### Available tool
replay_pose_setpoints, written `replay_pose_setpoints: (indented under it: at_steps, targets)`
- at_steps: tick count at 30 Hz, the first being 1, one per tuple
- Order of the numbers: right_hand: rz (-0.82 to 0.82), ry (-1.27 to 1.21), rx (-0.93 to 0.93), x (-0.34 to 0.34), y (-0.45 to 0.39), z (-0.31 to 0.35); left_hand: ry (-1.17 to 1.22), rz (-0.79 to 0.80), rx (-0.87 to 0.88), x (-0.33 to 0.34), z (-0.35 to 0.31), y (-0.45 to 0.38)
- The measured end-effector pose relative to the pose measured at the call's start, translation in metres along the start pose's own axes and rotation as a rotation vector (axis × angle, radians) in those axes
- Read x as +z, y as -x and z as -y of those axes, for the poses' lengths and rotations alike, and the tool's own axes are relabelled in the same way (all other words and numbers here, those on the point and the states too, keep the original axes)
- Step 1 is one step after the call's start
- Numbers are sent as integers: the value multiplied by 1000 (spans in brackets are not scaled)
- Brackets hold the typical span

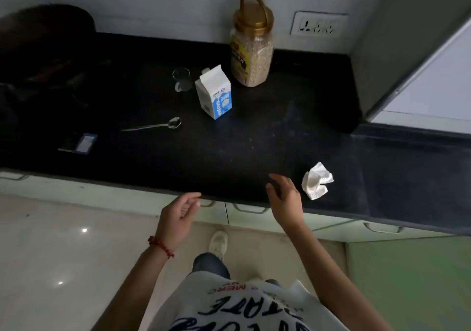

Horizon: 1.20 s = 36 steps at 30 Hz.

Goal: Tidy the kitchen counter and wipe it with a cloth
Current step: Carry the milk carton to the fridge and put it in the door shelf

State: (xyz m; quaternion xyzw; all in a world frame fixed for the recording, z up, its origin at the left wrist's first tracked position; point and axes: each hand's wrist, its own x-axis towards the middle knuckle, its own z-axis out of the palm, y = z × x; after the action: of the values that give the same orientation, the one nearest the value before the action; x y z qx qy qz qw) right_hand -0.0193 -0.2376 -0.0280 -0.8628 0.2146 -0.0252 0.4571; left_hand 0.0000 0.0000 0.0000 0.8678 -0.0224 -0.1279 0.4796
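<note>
White crumpled cloth (316, 180) sits on the black counter (229, 152) near its front edge, just right of the right hand (284, 198) — the nearer one. Left hand (178, 214) hangs back; both relaxed, holding nothing.

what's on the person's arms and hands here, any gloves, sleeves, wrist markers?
Both hands are bare, no gloves: left hand, right hand. Forearms are uncovered, with no sleeve showing on them. The left wrist wears a red beaded bracelet. The right wrist carries nothing visible. The person wears a white T-shirt with dark and red lettering.
</note>
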Motion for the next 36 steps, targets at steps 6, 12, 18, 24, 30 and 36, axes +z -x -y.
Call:
replay_pose_setpoints:
  at_steps: [6,12,18,24,30,36]
  targets:
    - [-39,441,5,29,-33,-16,1,-33,96,-15,-37,-100]
    - [-128,667,-29,42,-38,-26,1,-131,82,-10,-49,-198]
    - [-66,667,29,42,-39,-22,107,-168,-1,0,-51,-272]
    - [-51,677,51,41,-40,-22,208,-81,-8,7,-60,-299]
    - [-49,659,44,41,-40,-21,177,-119,-9,0,-72,-280]
    - [-56,635,20,39,-39,-20,249,-203,-6,-16,-72,-211]
